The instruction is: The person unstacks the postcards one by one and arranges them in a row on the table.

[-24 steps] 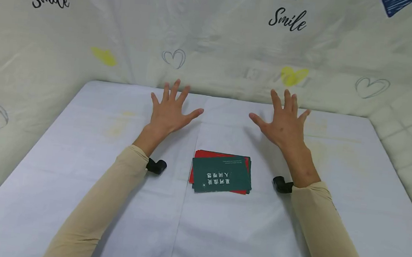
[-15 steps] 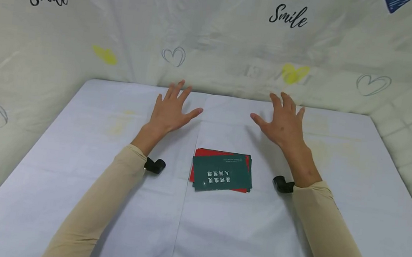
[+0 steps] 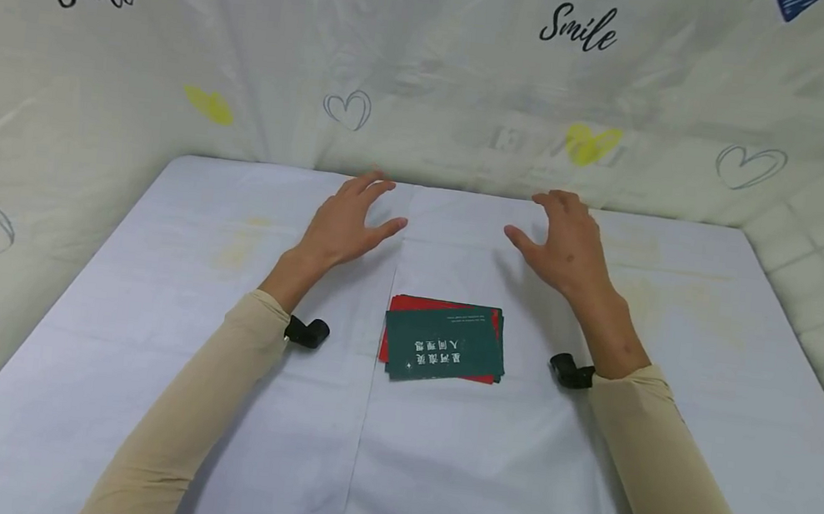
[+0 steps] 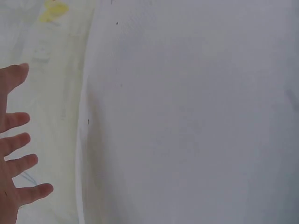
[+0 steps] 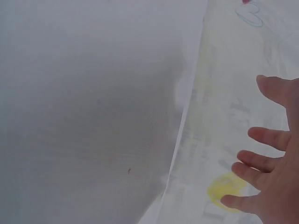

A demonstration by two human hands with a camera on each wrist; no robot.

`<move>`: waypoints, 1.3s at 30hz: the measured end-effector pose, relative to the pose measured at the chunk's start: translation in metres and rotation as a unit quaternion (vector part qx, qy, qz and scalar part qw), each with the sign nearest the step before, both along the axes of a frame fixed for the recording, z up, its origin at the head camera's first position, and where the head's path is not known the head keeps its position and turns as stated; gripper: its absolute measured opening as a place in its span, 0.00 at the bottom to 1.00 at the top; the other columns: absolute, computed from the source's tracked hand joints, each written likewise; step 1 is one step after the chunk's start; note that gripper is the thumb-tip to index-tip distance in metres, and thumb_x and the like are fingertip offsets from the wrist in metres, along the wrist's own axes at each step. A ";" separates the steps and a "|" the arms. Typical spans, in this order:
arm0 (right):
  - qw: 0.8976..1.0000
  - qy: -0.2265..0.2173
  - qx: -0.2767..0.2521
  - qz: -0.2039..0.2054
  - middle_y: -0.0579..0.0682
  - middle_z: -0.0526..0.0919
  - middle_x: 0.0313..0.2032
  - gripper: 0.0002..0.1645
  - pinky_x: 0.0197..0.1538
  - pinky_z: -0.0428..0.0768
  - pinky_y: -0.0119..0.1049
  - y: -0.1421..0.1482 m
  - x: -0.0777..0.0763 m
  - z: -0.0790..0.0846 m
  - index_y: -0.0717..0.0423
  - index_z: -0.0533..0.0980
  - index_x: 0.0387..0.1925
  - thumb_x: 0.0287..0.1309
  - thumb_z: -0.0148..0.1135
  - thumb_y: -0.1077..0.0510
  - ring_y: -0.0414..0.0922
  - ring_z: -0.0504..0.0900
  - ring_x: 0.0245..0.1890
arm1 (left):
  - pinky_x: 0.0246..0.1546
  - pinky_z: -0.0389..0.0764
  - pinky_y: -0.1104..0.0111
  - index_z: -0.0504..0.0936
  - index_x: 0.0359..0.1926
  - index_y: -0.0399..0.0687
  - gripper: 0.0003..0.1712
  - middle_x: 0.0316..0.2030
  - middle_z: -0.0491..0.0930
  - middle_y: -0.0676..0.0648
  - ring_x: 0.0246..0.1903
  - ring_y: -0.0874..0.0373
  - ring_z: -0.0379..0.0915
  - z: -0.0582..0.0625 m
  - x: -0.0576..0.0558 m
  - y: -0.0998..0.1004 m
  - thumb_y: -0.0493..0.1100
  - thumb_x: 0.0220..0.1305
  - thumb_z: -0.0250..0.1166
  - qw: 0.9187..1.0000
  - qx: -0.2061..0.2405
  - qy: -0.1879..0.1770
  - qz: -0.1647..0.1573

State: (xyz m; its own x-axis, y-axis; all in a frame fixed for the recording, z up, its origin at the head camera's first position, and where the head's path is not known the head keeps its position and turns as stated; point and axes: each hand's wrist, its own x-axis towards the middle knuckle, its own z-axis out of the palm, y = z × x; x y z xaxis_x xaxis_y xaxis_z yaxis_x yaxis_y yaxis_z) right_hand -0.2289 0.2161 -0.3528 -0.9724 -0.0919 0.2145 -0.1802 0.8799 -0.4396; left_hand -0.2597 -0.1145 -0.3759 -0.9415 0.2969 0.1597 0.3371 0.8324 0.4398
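A small stack of dark green and red cards [image 3: 444, 344] lies on the white tabletop [image 3: 427, 468], the top one green with white characters that appear upside down. Beyond it to the left, my left hand [image 3: 344, 220] hovers above the table with its fingers spread and slightly bent, holding nothing. My right hand [image 3: 567, 244] is held likewise on the other side, its thumb pointing inward. Neither hand touches the cards. Both wrist views show spread fingers at the frame's edge, with the left hand [image 4: 11, 154] and the right hand [image 5: 275, 172] bare.
A pale curtain [image 3: 462, 70] printed with hearts and the word Smile hangs behind the table's far edge. Black wrist cameras [image 3: 308, 332] sit below each hand. Tan sleeves [image 3: 192, 410] cover both forearms.
The fingers of both hands have gone from widely spread and straight to more bent and closer together. The card stack stays in place on the table; the head view has tilted slightly.
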 end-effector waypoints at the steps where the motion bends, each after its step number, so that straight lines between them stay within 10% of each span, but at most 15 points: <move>1: 1.000 0.000 -0.004 0.005 0.66 0.66 0.73 0.40 0.75 0.63 0.65 0.000 0.001 0.000 0.62 0.69 0.70 0.67 0.67 0.44 0.66 0.65 0.74 | 0.76 0.65 0.43 0.67 0.78 0.57 0.42 0.81 0.58 0.49 0.81 0.48 0.53 0.000 0.001 0.000 0.69 0.71 0.59 1.000 0.005 -0.005 -0.004; 39: 0.987 -0.111 -0.060 0.099 0.56 0.73 0.69 0.34 0.69 0.74 0.60 -0.013 0.036 0.000 0.56 0.73 0.69 0.68 0.67 0.46 0.60 0.71 0.70 | 0.77 0.65 0.51 0.78 0.68 0.57 0.34 0.72 0.73 0.52 0.75 0.53 0.62 -0.006 0.029 0.005 0.64 0.65 0.69 0.988 0.069 -0.087 -0.105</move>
State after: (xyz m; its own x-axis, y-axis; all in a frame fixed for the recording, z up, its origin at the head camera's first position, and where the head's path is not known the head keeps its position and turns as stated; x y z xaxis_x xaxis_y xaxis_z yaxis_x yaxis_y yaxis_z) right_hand -0.1926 0.2027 -0.3532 -0.9624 -0.2711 0.0181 -0.2300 0.7772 -0.5858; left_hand -0.2308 -0.1099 -0.3822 -0.8778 0.4760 0.0534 0.4057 0.6797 0.6111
